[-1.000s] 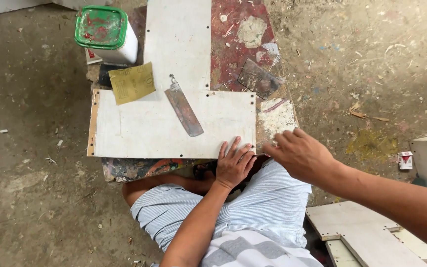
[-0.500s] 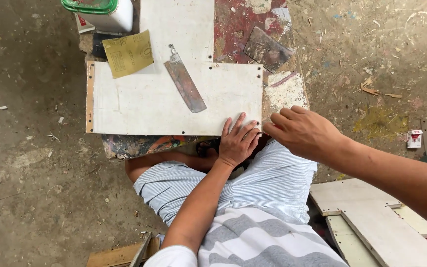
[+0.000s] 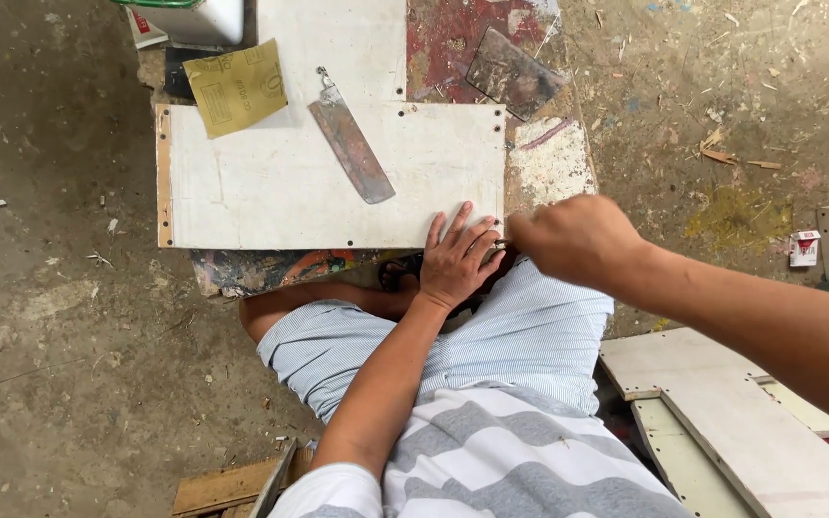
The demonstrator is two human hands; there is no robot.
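Hands meet at the near right corner of the white panel (image 3: 328, 182). The left hand (image 3: 458, 257) lies flat, fingers spread, on its near edge. At its 3 o'clock the right hand (image 3: 573, 238) is closed round a small metal piece, barely visible. At the left hand's 11 o'clock a rusty scraper (image 3: 350, 144) and yellow sandpaper (image 3: 235, 88) lie on the panel.

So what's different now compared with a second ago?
The right hand has closed into a fist at the near right corner of the white panel; whether it grips anything is unclear. The left hand stays flat on that corner. The rusty blade and yellow sandpaper sheet lie where they were on the panel.
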